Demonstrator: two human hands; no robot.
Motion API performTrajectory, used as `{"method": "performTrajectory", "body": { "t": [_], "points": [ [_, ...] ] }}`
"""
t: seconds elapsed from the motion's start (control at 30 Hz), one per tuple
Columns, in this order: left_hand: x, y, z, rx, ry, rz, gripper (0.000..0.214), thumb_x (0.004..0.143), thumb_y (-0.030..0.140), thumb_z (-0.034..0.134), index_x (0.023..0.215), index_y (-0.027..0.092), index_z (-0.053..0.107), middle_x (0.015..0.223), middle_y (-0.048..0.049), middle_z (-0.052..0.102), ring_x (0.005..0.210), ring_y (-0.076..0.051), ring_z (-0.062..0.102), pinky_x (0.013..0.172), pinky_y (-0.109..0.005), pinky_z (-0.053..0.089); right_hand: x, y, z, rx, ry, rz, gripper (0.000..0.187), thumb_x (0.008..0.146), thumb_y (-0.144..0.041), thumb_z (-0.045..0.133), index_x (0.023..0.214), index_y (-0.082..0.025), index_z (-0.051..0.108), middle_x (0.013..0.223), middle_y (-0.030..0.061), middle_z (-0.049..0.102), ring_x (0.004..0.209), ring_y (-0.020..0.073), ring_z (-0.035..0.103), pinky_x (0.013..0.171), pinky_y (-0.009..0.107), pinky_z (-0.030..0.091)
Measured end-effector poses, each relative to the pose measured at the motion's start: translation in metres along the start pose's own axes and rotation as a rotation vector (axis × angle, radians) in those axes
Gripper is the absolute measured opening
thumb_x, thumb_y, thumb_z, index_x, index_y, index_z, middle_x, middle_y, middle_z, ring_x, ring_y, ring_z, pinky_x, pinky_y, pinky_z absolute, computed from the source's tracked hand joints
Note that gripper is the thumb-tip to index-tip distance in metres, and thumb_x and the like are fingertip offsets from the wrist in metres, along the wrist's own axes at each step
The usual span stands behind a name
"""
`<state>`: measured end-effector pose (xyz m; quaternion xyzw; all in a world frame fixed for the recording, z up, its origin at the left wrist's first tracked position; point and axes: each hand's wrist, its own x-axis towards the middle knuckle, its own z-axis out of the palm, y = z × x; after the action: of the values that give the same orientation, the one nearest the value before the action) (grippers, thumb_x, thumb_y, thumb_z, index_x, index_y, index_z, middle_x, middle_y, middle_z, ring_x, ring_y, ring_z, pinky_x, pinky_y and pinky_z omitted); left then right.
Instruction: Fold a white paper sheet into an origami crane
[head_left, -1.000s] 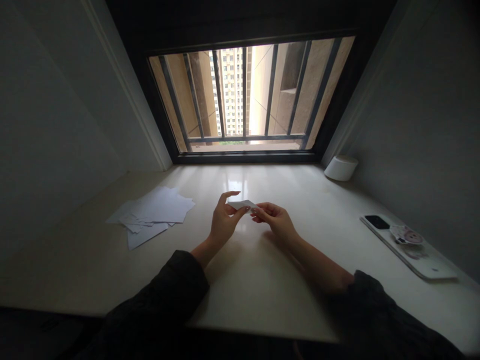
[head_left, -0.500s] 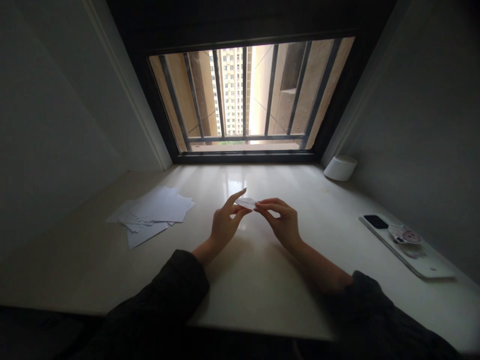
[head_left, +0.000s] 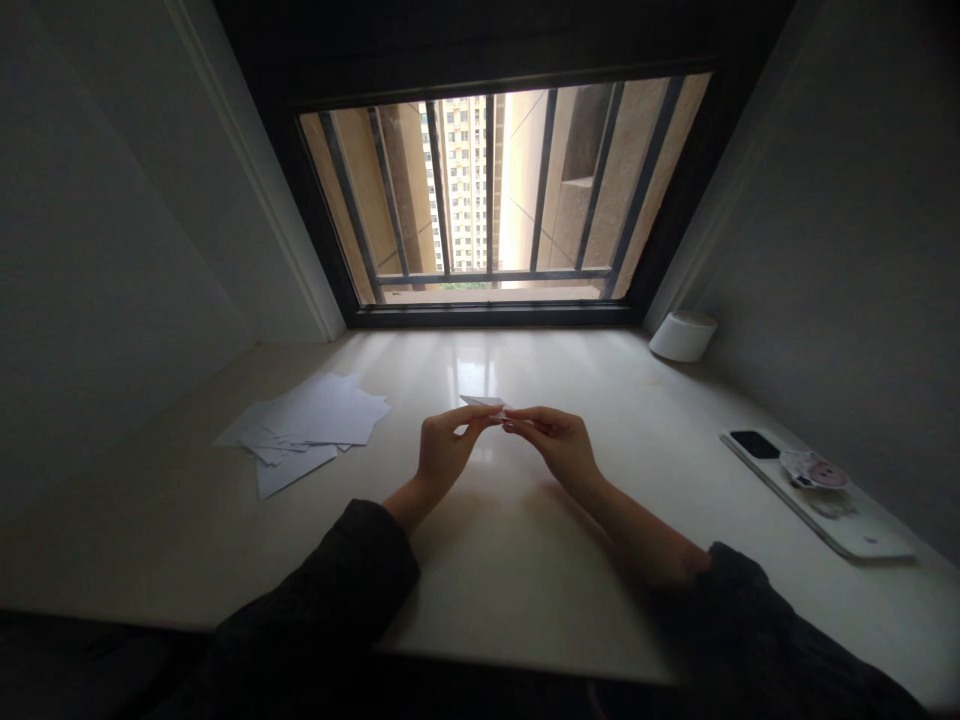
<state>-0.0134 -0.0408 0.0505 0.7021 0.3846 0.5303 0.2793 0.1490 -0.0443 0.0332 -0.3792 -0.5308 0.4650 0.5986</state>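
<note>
Both hands are up off the tabletop at its middle, working one small folded piece of white paper between them. The left hand has thumb and forefinger closed on the near left end of it, and the right hand pinches the right end the same way, so the paper hangs in the air just above the surface, touching nothing but fingers. By my reading this is the middle of a fold: the piece is already narrow and is being pressed or creased along its length. What the work calls for now, I would judge, is a firm slide of the fingertips along the crease while the other hand keeps its end pinned, with the edges kept lined up; the piece is small and thin and could slip or skew easily. There is plenty of room for it. The surface under and around the hands is bare and glossy. A loose stack of white sheets lies well apart at ten o'clock, a phone lies well apart at three o'clock near the right wall, and a small white round container sits at one o'clock in the corner by the barred window. The near edge of the tabletop runs just under the dark sleeves.
</note>
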Motion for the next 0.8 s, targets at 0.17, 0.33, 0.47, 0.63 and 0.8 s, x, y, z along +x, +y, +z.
{"method": "performTrajectory", "body": {
  "t": [0.17, 0.33, 0.47, 0.63, 0.8],
  "points": [
    [0.0007, -0.0028, -0.0013, -0.038, -0.014, -0.017, 0.015, 0.076, 0.031, 0.065, 0.088, 0.024, 0.072, 0.090, -0.0015, 0.073, 0.085, -0.020, 0.068, 0.082, -0.035, 0.054, -0.0004, -0.0026, -0.0004, 0.029, 0.018, 0.049, 0.022, 0.056, -0.036, 0.080, 0.073, -0.024, 0.074, 0.076, 0.0023, 0.074, 0.077, 0.0238, 0.069, 0.082, 0.043, 0.054],
    [0.0023, -0.0028, -0.0040, -0.044, -0.007, -0.021, 0.013, 0.074, 0.032, 0.067, 0.083, 0.024, 0.073, 0.084, -0.0016, 0.074, 0.080, -0.020, 0.069, 0.078, -0.035, 0.055, -0.0006, -0.0057, 0.0003, 0.028, -0.001, 0.054, 0.022, 0.054, -0.037, 0.081, 0.071, -0.024, 0.074, 0.073, 0.0019, 0.074, 0.075, 0.0238, 0.069, 0.080, 0.043, 0.054],
    [0.0018, 0.0014, -0.0047, -0.018, 0.004, -0.022, 0.012, 0.073, 0.031, 0.069, 0.081, 0.024, 0.074, 0.084, -0.0015, 0.074, 0.080, -0.020, 0.069, 0.078, -0.034, 0.055, 0.0001, -0.0068, 0.0003, 0.047, 0.009, 0.075, 0.021, 0.053, -0.035, 0.082, 0.069, -0.024, 0.073, 0.073, 0.0019, 0.074, 0.073, 0.0228, 0.069, 0.079, 0.041, 0.054],
    [0.0000, 0.0025, -0.0031, -0.002, 0.022, -0.016, 0.012, 0.073, 0.030, 0.069, 0.083, 0.025, 0.074, 0.085, -0.0013, 0.073, 0.080, -0.020, 0.069, 0.079, -0.034, 0.055, 0.0019, -0.0040, -0.0025, 0.040, 0.008, 0.085, 0.022, 0.051, -0.036, 0.082, 0.066, -0.022, 0.072, 0.070, 0.0025, 0.073, 0.071, 0.0233, 0.069, 0.077, 0.042, 0.055],
    [0.0000, -0.0043, -0.0017, -0.050, 0.025, -0.065, 0.015, 0.073, 0.032, 0.069, 0.085, 0.024, 0.073, 0.085, -0.0013, 0.074, 0.080, -0.021, 0.069, 0.078, -0.035, 0.055, 0.0028, -0.0024, -0.0044, -0.004, -0.032, 0.021, 0.022, 0.056, -0.038, 0.080, 0.069, -0.022, 0.071, 0.074, 0.0035, 0.073, 0.073, 0.0225, 0.069, 0.077, 0.041, 0.056]
  ]
}}
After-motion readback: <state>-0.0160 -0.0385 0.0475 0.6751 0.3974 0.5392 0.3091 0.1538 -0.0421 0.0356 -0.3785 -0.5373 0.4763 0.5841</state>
